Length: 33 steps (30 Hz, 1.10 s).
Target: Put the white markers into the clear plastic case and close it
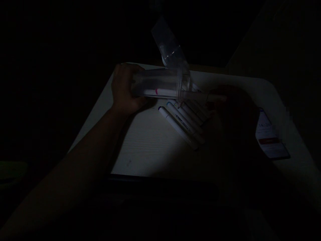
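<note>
A clear cylindrical plastic container (pixel 155 80), its base gripped by the left hand (pixel 124 88), points sideways near the pale bench's (pixel 140 140) far edge, its mouth facing the shadowed right hand (pixel 233 103), whose grip I cannot tell. White capped markers (pixel 178 127) lie nearer; bench surface stretches left of them.

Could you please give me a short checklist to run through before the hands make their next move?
1. Left hand holding the clear container: ok, gripping the end opposite its mouth.
2. Lid out of the way: ok, raised at the mouth.
3. Right hand gripping the marker at the mouth: cannot tell, the fingers are lost in shadow.
4. Phone clear of the container: ok, it lies apart, to the right.
5. Lighting good enough: not ok, the scene is very dark.
</note>
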Motion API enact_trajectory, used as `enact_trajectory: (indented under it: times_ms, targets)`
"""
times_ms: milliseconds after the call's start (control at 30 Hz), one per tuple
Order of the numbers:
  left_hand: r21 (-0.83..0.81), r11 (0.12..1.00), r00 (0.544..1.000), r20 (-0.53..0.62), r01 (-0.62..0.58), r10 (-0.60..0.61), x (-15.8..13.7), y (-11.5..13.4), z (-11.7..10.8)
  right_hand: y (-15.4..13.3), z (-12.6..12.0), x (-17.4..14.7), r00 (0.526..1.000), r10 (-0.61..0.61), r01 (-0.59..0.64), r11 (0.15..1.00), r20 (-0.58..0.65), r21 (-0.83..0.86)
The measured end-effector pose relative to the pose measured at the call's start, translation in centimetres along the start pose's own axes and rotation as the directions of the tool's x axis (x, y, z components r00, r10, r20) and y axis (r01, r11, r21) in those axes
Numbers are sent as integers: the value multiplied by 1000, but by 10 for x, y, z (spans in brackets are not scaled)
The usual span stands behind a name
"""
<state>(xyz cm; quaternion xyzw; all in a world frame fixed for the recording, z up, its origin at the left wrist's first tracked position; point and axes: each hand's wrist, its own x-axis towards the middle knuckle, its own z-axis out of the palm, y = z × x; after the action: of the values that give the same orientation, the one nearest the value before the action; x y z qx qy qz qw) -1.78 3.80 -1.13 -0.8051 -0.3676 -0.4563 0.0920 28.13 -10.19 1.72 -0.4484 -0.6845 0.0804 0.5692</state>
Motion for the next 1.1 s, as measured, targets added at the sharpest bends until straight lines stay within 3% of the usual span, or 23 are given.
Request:
enact_trajectory:
  times_ms: [167, 333, 500, 600, 733, 867, 1100]
  targets:
    - [4, 1000, 1000, -3, 13, -13, 1, 0, 0, 3, -1, 0, 989, 10, -11, 1000, 144, 11]
    - [-3, 999, 999, -13, 34, -35, 1, 2, -1, 6, 7, -4, 997, 33, -38, 997, 76, 62]
    - [22, 999, 998, -26, -50, 50, 0, 2, 0, 8, 11, -10, 988, 106, -115, 991, 113, 73]
    - [22, 999, 999, -22, -37, 38, 0, 3, 0, 9, 12, -10, 980, 153, -163, 984, 129, 68]
    - [-33, 999, 999, -35, -31, 29, 0, 4, 0, 7, 14, -11, 950, 201, -239, 961, 238, 141]
    - [-21, 1000, 1000, -19, 3, -3, 1, 2, -1, 6, 12, -13, 941, 138, -202, 962, 309, 184]
    - [-1, 998, 997, -48, -61, 61, 0, -2, 1, 9, 12, -15, 943, 97, -121, 991, 319, 57]
